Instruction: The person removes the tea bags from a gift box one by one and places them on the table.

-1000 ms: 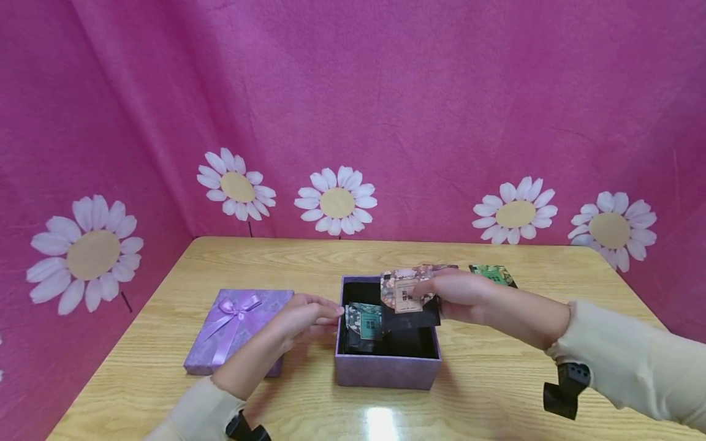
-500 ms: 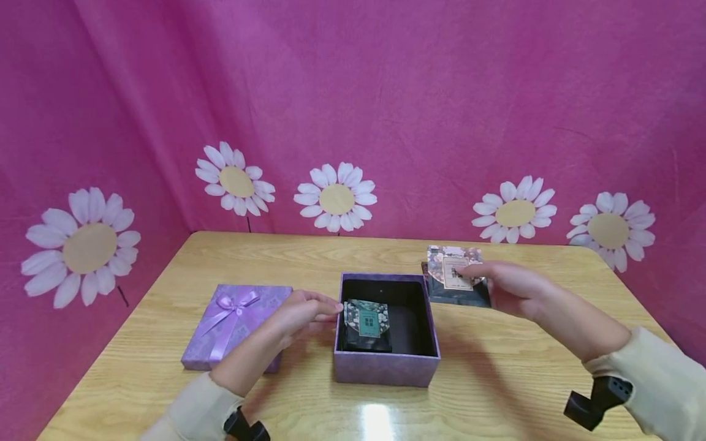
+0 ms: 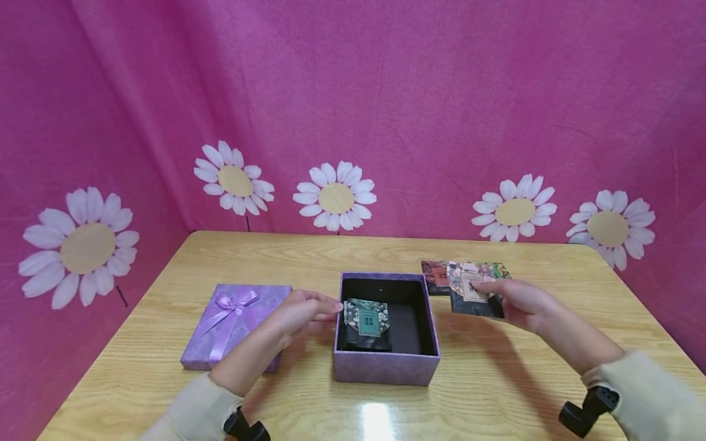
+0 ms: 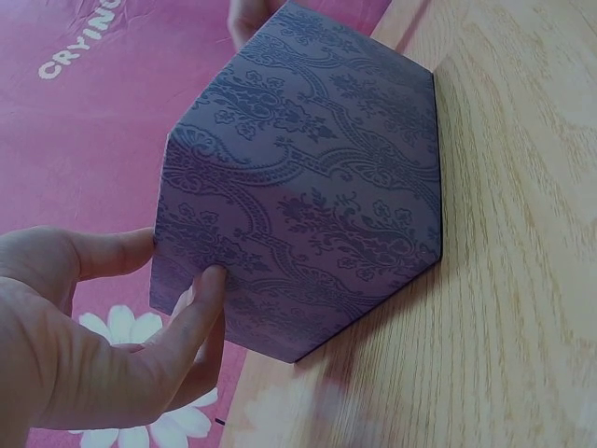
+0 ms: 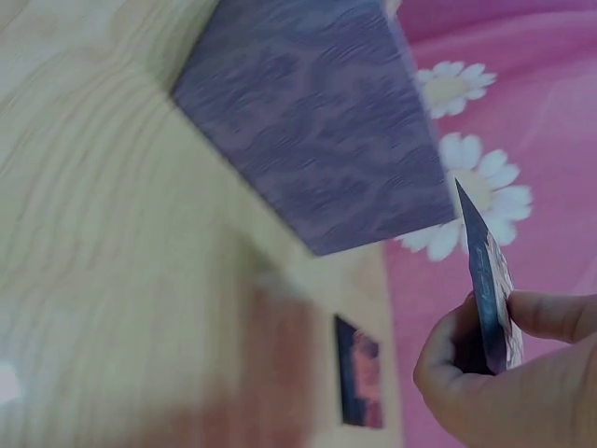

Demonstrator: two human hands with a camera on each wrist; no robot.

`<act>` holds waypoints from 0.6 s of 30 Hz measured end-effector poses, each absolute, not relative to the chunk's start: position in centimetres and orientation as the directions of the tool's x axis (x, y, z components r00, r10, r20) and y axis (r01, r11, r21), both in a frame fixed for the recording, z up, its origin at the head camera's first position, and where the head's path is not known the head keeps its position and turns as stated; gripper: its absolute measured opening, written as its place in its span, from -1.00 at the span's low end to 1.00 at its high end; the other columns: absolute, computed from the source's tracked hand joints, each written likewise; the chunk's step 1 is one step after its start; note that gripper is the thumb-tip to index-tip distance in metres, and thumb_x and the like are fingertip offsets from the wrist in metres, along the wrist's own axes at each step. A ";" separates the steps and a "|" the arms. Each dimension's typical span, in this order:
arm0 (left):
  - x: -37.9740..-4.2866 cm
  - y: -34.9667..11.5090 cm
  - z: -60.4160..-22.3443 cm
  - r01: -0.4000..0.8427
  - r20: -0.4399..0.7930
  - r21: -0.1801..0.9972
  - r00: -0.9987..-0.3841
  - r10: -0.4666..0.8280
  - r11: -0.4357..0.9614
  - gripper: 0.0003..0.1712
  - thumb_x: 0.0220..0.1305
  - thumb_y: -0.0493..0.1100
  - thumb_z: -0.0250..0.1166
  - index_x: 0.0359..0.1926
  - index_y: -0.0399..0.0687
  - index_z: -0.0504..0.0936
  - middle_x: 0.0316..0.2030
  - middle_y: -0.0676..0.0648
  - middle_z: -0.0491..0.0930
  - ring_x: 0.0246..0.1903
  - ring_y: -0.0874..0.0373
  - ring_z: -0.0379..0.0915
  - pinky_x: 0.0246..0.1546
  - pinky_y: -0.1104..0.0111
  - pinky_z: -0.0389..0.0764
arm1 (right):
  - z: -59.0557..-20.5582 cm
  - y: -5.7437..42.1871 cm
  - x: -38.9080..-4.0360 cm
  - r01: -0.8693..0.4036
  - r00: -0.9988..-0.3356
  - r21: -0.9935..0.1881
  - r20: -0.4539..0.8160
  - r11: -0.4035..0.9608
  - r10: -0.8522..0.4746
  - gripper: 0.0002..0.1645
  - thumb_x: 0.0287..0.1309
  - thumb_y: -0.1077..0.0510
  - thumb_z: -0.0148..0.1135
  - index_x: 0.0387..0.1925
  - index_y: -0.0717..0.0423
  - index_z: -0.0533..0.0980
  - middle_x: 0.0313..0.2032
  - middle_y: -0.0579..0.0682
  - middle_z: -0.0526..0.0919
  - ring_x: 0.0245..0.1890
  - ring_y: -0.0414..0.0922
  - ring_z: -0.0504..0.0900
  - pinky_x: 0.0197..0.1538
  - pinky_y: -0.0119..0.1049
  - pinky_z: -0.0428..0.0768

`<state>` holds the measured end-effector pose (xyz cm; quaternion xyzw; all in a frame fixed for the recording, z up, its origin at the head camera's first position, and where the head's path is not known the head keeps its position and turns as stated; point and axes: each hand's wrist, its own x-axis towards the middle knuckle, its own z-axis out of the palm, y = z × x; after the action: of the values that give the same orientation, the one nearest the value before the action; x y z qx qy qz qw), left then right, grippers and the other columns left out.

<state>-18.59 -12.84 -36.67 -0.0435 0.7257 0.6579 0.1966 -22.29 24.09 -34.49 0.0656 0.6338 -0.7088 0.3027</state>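
Observation:
A pink-floral sachet (image 3: 470, 291) with a black lower part is pinched between the thumb and fingers of my right hand (image 3: 524, 303), right of the purple box and above the table. In the right wrist view, the sachet (image 5: 490, 289) appears nearly edge-on. My left hand (image 3: 303, 315) pinches the left rim of the open purple box (image 3: 386, 370); in the left wrist view, thumb at the edge, fingers against the patterned outer wall (image 4: 308, 205). Inside the box, on its left side, lies a green-labelled floral sachet (image 3: 368, 321).
A red-labelled sachet (image 3: 436, 275) lies on the table behind the box's right corner. A green floral sachet (image 3: 502, 271) is partly hidden behind the held one. The purple lid (image 3: 234, 321) with a ribbon bow lies at left. A daisy-patterned pink curtain (image 3: 419, 122) hangs behind the table.
My right hand has carried the pink-floral sachet from above the box out to the right, then slightly lower. My left hand has stayed at the box's rim.

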 end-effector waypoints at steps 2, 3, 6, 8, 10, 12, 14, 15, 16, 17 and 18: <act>-18.6 -12.8 -36.6 -0.321 -0.342 0.938 -0.919 0.196 0.129 -0.65 0.21 -0.29 0.23 -0.05 -0.51 0.54 -0.11 -0.30 0.68 -0.24 0.21 0.64 -0.08 0.34 0.71 | -35.3 24.2 -22.4 0.514 -0.809 -0.858 -0.485 -0.001 -0.333 -0.95 0.33 0.22 0.05 -0.22 0.13 0.40 -0.41 -0.16 0.67 -0.38 -0.32 0.69 -0.21 -0.44 0.72; -18.6 -12.8 -36.6 -0.322 -0.343 0.938 -0.919 0.196 0.130 -0.64 0.21 -0.29 0.23 -0.05 -0.51 0.53 -0.11 -0.30 0.68 -0.23 0.21 0.64 -0.08 0.33 0.71 | -35.8 24.2 -22.5 0.513 -0.810 -0.858 -0.488 0.009 -0.324 -0.97 0.33 0.22 0.05 -0.25 0.11 0.42 -0.42 -0.17 0.67 -0.39 -0.32 0.69 -0.22 -0.44 0.72; -18.6 -12.9 -36.5 -0.323 -0.345 0.937 -0.919 0.193 0.133 -0.64 0.22 -0.29 0.23 -0.04 -0.51 0.54 -0.10 -0.30 0.67 -0.23 0.21 0.63 -0.08 0.34 0.71 | -36.9 24.3 -22.8 0.488 -0.819 -0.869 -0.489 0.085 -0.299 -0.91 0.33 0.19 0.06 -0.33 0.04 0.47 -0.43 -0.22 0.65 -0.39 -0.36 0.65 -0.22 -0.47 0.69; -18.6 -12.9 -36.5 -0.325 -0.346 0.936 -0.918 0.192 0.135 -0.64 0.22 -0.29 0.23 -0.04 -0.51 0.54 -0.10 -0.30 0.67 -0.25 0.23 0.63 -0.08 0.34 0.71 | -37.7 24.5 -23.0 0.462 -0.826 -0.874 -0.486 0.151 -0.284 -0.90 0.31 0.15 0.09 -0.34 0.01 0.50 -0.41 -0.26 0.61 -0.38 -0.38 0.62 -0.23 -0.48 0.66; -18.5 -12.9 -36.5 -0.325 -0.345 0.937 -0.919 0.193 0.130 -0.64 0.21 -0.30 0.23 -0.03 -0.51 0.53 -0.10 -0.31 0.67 -0.27 0.24 0.63 -0.08 0.33 0.71 | -38.4 24.6 -23.2 0.432 -0.836 -0.877 -0.477 0.208 -0.273 -0.90 0.27 0.12 0.15 -0.38 -0.01 0.52 -0.41 -0.27 0.59 -0.39 -0.39 0.59 -0.24 -0.49 0.64; -18.5 -12.9 -36.5 -0.327 -0.347 0.936 -0.918 0.192 0.129 -0.64 0.21 -0.30 0.24 -0.03 -0.51 0.53 -0.09 -0.31 0.67 -0.28 0.24 0.62 -0.08 0.32 0.71 | -39.1 24.7 -23.4 0.399 -0.840 -0.881 -0.462 0.254 -0.284 -0.93 0.21 0.11 0.22 -0.39 -0.04 0.55 -0.41 -0.30 0.59 -0.38 -0.39 0.58 -0.23 -0.49 0.61; -18.5 -12.9 -36.5 -0.329 -0.349 0.936 -0.918 0.191 0.127 -0.64 0.20 -0.31 0.24 -0.03 -0.50 0.53 -0.09 -0.31 0.66 -0.27 0.23 0.63 -0.07 0.31 0.71 | -39.7 24.6 -23.4 0.372 -0.849 -0.886 -0.445 0.276 -0.283 -0.94 0.12 0.13 0.29 -0.36 0.00 0.56 -0.42 -0.30 0.62 -0.37 -0.38 0.59 -0.20 -0.47 0.63; -18.5 -12.9 -36.4 -0.332 -0.351 0.935 -0.917 0.188 0.124 -0.65 0.20 -0.31 0.24 -0.04 -0.50 0.53 -0.08 -0.32 0.66 -0.26 0.22 0.63 -0.06 0.31 0.71 | -40.0 24.5 -23.5 0.360 -0.852 -0.881 -0.444 0.307 -0.277 -0.87 0.09 0.14 0.32 -0.31 0.04 0.56 -0.42 -0.31 0.62 -0.35 -0.38 0.58 -0.18 -0.47 0.62; -18.5 -12.9 -36.4 -0.335 -0.353 0.934 -0.917 0.185 0.122 -0.65 0.19 -0.31 0.24 -0.05 -0.50 0.54 -0.08 -0.32 0.66 -0.25 0.21 0.63 -0.06 0.30 0.71 | -40.1 24.5 -23.4 0.336 -0.858 -0.879 -0.434 0.337 -0.276 -0.77 0.07 0.14 0.33 -0.22 0.13 0.56 -0.38 -0.29 0.64 -0.28 -0.34 0.59 -0.09 -0.40 0.64; -18.5 -12.9 -36.4 -0.337 -0.355 0.933 -0.917 0.181 0.123 -0.66 0.19 -0.31 0.25 -0.06 -0.49 0.54 -0.08 -0.32 0.65 -0.24 0.20 0.63 -0.06 0.30 0.71 | -40.3 24.3 -23.4 0.308 -0.867 -0.874 -0.421 0.376 -0.267 -0.69 0.06 0.15 0.34 -0.16 0.21 0.55 -0.36 -0.27 0.65 -0.26 -0.33 0.58 -0.06 -0.39 0.63; -18.5 -12.9 -36.5 -0.340 -0.358 0.932 -0.916 0.180 0.123 -0.66 0.19 -0.31 0.25 -0.06 -0.49 0.54 -0.08 -0.32 0.65 -0.23 0.19 0.63 -0.05 0.30 0.71 | -40.4 24.0 -23.2 0.283 -0.879 -0.867 -0.405 0.409 -0.251 -0.59 0.04 0.16 0.35 -0.10 0.32 0.51 -0.33 -0.22 0.66 -0.23 -0.29 0.56 -0.06 -0.37 0.63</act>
<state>-18.48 -12.87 -36.46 -0.0553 0.7231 0.6597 0.1972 -23.22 24.01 -40.38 0.0102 0.8027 -0.5434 0.2457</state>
